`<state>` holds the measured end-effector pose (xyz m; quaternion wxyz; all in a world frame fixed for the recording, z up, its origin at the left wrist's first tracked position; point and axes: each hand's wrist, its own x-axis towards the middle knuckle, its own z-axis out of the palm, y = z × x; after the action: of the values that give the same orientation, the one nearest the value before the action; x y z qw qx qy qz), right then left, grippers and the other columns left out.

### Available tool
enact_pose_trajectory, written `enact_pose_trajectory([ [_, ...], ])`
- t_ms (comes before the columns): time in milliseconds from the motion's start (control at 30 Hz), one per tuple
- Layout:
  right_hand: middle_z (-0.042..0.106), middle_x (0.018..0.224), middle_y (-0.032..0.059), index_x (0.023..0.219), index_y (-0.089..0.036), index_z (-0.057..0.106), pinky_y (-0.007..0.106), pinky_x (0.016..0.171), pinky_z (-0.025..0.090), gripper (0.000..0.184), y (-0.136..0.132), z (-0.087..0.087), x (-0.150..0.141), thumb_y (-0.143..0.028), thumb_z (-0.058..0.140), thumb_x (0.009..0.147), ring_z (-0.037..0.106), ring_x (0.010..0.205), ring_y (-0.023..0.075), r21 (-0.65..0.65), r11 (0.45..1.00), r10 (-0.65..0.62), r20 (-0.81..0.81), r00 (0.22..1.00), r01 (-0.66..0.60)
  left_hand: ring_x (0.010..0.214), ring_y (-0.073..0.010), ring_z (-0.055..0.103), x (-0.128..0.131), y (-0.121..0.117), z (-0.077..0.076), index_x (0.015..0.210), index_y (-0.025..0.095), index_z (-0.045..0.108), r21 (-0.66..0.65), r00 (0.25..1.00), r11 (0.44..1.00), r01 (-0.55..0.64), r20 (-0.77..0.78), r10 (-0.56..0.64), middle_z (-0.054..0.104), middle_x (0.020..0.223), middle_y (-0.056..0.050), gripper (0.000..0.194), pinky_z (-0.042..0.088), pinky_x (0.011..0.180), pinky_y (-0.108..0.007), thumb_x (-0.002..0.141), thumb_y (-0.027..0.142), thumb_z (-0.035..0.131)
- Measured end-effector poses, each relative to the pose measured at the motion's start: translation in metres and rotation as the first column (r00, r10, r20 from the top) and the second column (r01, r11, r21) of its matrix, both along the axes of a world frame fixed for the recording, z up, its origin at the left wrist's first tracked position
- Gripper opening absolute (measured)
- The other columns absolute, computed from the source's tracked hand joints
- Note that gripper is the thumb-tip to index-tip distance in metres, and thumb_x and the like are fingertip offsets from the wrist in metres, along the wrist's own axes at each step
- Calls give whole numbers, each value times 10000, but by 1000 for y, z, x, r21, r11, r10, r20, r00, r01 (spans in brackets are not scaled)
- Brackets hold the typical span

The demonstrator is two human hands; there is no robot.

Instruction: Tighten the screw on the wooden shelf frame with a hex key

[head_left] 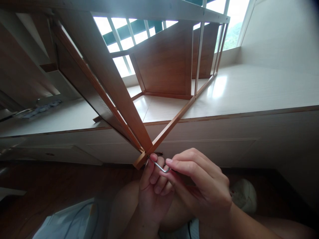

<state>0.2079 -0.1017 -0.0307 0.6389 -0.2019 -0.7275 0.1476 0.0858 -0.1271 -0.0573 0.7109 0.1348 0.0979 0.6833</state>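
A thin, bent metal hex key [159,166] reaches up to the lower end of a brown wooden rail [174,122]. My right hand [203,182] pinches its bent end between thumb and forefinger. Around the key's other end, just under the rail, the thumb and curled fingers of my left hand [156,192] are closed. The key's tip is hidden by those fingers and the wood. At this corner the rail meets a wide wooden board [112,79], part of a slatted wooden frame that stands tilted.
Behind the frame, a white ledge [261,86] runs beneath a barred window. Brown panels [164,59] of the frame rest over it. Below are cabinet fronts [211,149]. A pale package [67,219] lies at lower left, and a light-coloured shoe [244,196] shows at right.
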Motion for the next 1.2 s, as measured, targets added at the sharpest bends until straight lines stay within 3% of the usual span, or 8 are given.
enact_pose_trajectory([
  [133, 673, 705, 34, 839, -156, 683, 270, 607, 502, 88, -2, -1, -5, -70, 696, 824, 587, 647, 132, -66, 998, -25, -21, 999, 23, 381, -4, 208, 0, 0, -3, 933, 170, 692, 1, 1000, 1000, -22, 10, 22, 337, 581, 103, 72, 285, 372, -89, 897, 231, 684],
  [233, 618, 627, 24, 721, -152, 661, 250, 538, 453, 117, -7, -3, -10, -129, 687, 834, 552, 575, 120, -246, 968, 26, -54, 998, -39, 394, -8, 212, 1, -1, -3, 916, 183, 688, -20, 999, 999, -32, 4, 32, 326, 582, 99, 71, 309, 393, -98, 892, 250, 692],
  [367, 581, 574, 21, 642, -147, 645, 247, 491, 443, 204, -16, -2, -14, -221, 682, 829, 533, 512, 120, -540, 815, 161, -138, 977, -210, 431, -36, 242, 3, -1, -1, 837, 200, 688, -23, 999, 999, -41, -27, 41, 306, 572, 82, 85, 356, 436, -124, 862, 274, 722],
  [500, 591, 573, 20, 641, -149, 649, 243, 481, 443, 220, -19, 1, -13, -264, 683, 825, 542, 504, 124, -643, 719, 204, -169, 964, -265, 441, -40, 226, 3, -1, -4, 845, 200, 691, -25, 997, 998, -62, -49, 61, 319, 585, 78, 84, 336, 422, -118, 867, 278, 714],
  [600, 605, 603, 19, 668, -153, 650, 239, 497, 453, 199, -18, -1, -12, -252, 676, 839, 550, 518, 118, -601, 762, 191, -146, 971, -241, 438, -36, 216, 2, -2, -6, 861, 194, 696, -30, 997, 998, -62, -53, 60, 332, 593, 81, 124, 338, 407, -111, 868, 317, 713],
  [733, 647, 668, 7, 830, -159, 690, 227, 588, 489, 30, -14, -4, -11, -151, 671, 852, 589, 589, 108, -404, 901, 146, -58, 988, -156, 411, -15, 202, 2, -3, -3, 885, 169, 710, -9, 997, 998, -67, -30, 67, 329, 583, 95, 117, 363, 405, -95, 874, 285, 710],
  [833, 682, 734, 7, 956, -164, 698, 216, 639, 500, 156, -10, -4, -8, -58, 664, 847, 603, 645, 102, -232, 967, 105, -19, 994, -106, 396, -8, 206, 2, -3, 2, 895, 147, 719, 9, 999, 999, -52, -9, 52, 301, 562, 104, 98, 358, 391, -86, 880, 242, 702],
  [1200, 689, 883, 67, 1019, -126, 713, 265, 686, 521, 254, -11, -1, -1, 11, 665, 811, 575, 779, 139, -72, 997, 41, 73, 996, -36, 397, -4, 220, 1, -3, 1, 884, 145, 724, 14, 999, 999, -34, 3, 34, 304, 568, 102, 82, 344, 375, -83, 884, 220, 693],
])
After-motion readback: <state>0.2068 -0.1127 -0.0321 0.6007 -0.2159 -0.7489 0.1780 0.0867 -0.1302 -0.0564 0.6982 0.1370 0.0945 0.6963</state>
